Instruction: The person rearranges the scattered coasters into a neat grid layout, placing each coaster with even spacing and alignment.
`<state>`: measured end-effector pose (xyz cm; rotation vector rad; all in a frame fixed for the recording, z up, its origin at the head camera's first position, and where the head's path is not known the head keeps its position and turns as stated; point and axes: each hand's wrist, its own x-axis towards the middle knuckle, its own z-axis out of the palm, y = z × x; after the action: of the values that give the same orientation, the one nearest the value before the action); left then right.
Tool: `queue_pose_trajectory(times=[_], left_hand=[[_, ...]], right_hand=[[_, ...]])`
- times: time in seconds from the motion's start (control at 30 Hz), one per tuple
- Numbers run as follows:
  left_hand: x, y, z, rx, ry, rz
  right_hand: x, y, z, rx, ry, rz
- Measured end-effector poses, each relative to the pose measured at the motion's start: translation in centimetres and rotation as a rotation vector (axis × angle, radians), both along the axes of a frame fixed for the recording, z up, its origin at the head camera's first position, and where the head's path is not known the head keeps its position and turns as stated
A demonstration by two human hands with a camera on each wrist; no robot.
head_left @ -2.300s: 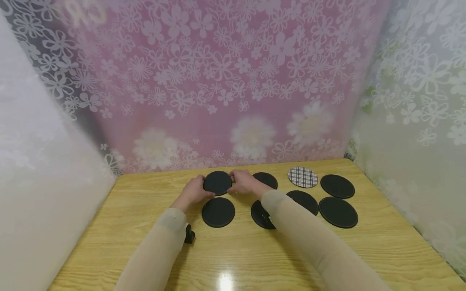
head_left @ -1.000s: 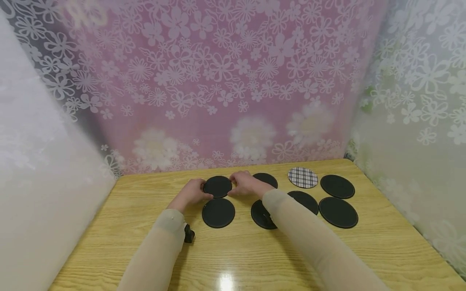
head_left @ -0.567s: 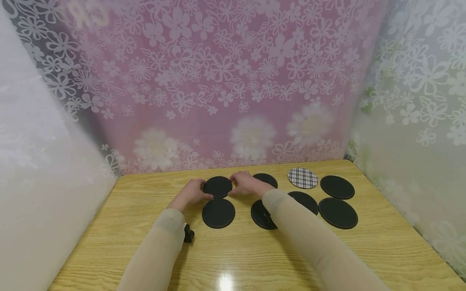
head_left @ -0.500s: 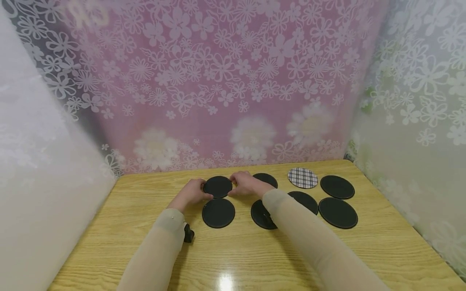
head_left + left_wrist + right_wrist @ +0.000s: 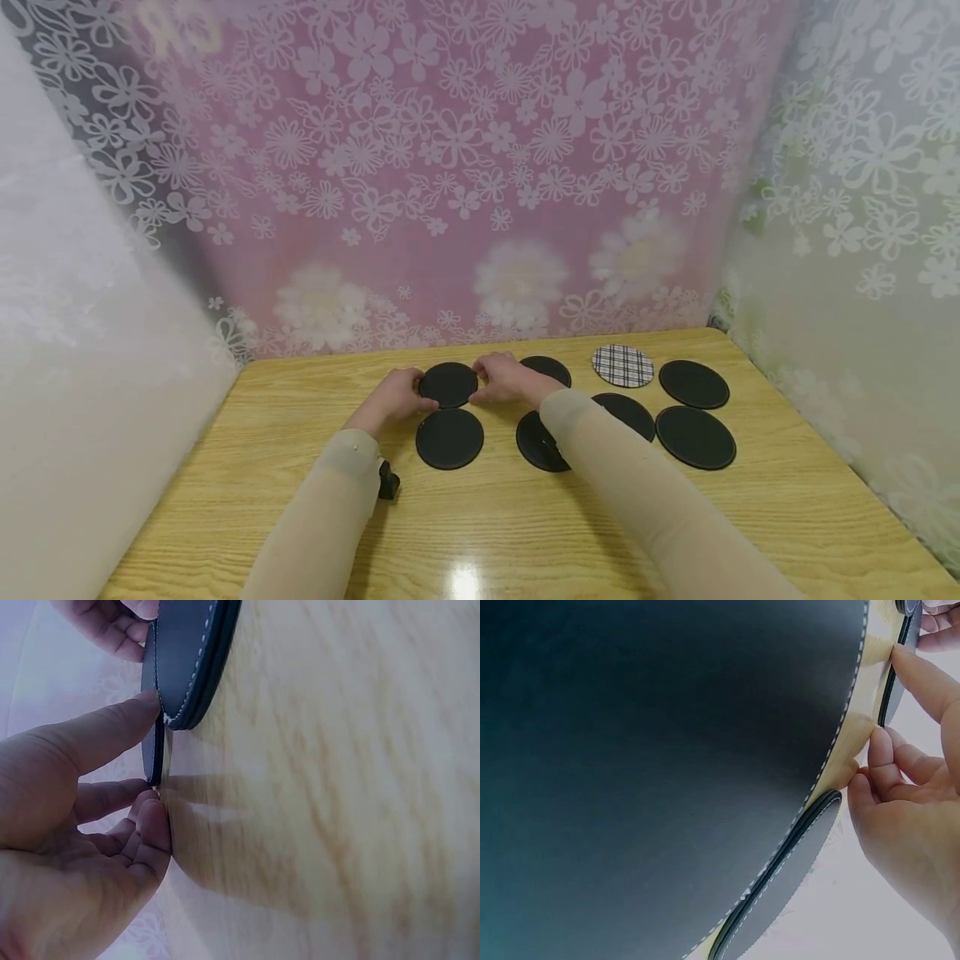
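My left hand [image 5: 395, 397] and my right hand [image 5: 508, 379] each pinched an edge of the same black round coaster [image 5: 448, 384], one from either side, thumb and curled fingertips closed on its rim. In the left wrist view my thumb [image 5: 97, 735] pressed against the coaster's thin edge while my fingers [image 5: 142, 825] met the wood beneath it. The coaster sat low over the far middle part of the wooden counter [image 5: 487, 533]; I could not tell whether it lay flat or was lifted slightly.

Just in front of it lay a second black coaster [image 5: 450, 437], and another [image 5: 542, 442] showed partly under my right sleeve [image 5: 637, 500]. To the right lay more black coasters [image 5: 695, 437] and a plaid coaster [image 5: 622, 366] near the back edge. A small black object [image 5: 388, 482] sat beside my left wrist.
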<state>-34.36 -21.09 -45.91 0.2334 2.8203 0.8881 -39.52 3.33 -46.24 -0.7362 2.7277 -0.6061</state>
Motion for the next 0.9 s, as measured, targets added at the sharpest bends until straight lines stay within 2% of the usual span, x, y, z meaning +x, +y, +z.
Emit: queue_pose_trajectory(times=[0.27, 0.43, 0.7, 0.9], left_hand=[[0.2, -0.1, 0.2, -0.013, -0.003, -0.045], [0.9, -0.1, 0.4, -0.045, 0.009, -0.024], [2.6, 0.5, 0.3, -0.029, 0.076, 0.038], [3.5, 1.3, 0.5, -0.046, 0.162, 0.020]], right_hand=[[0.7, 0.6, 0.7, -0.001, -0.019, 0.015], [1.5, 1.2, 1.3, -0.021, -0.046, 0.034], [3.5, 3.5, 2.4, -0.031, 0.007, 0.015], [5.4, 6.2, 3.1, -0.026, 0.074, -0.003]])
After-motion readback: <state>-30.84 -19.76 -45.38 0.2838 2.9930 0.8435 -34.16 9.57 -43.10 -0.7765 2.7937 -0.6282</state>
